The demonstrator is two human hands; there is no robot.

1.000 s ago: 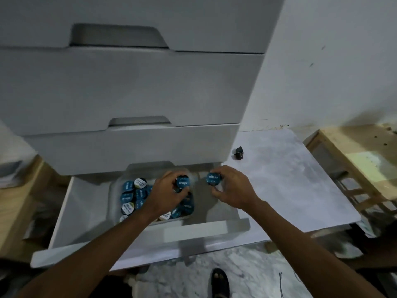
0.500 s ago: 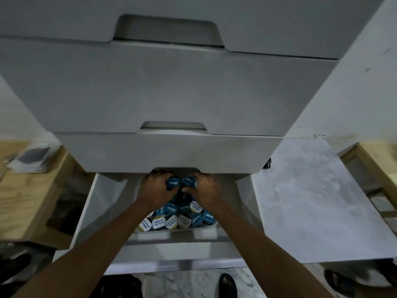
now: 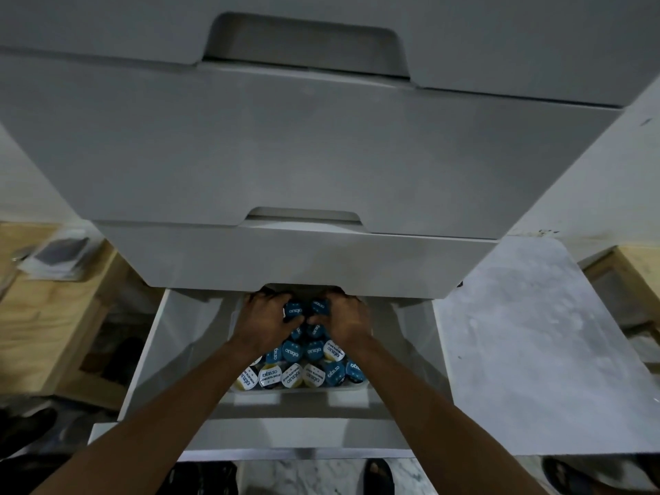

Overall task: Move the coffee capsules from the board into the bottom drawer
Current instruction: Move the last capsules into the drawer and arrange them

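Observation:
The bottom drawer (image 3: pixel 171 351) stands pulled out below the white cabinet. Inside it a clear tub (image 3: pixel 296 389) holds several blue and white coffee capsules (image 3: pixel 314 351). My left hand (image 3: pixel 262 321) grips one blue capsule (image 3: pixel 293 310) at the back of the tub, under the edge of the drawer above. Beside it my right hand (image 3: pixel 348 321) grips another blue capsule (image 3: pixel 319 306). The two capsules nearly touch. The grey marble-look board (image 3: pixel 535 351) lies to the right; one dark capsule (image 3: pixel 460 284) peeks out at its far left corner.
Closed upper drawers (image 3: pixel 303 155) overhang the hands. A wooden bench (image 3: pixel 46 316) with papers sits at left, a wooden frame (image 3: pixel 628 273) at right. Feet in dark sandals (image 3: pixel 378 476) stand on the marble floor below the drawer front.
Both hands carried a blue capsule each from in front of the cabinet deep into the drawer, above the tub's back. My view moved closer and leftward, centring on the drawer.

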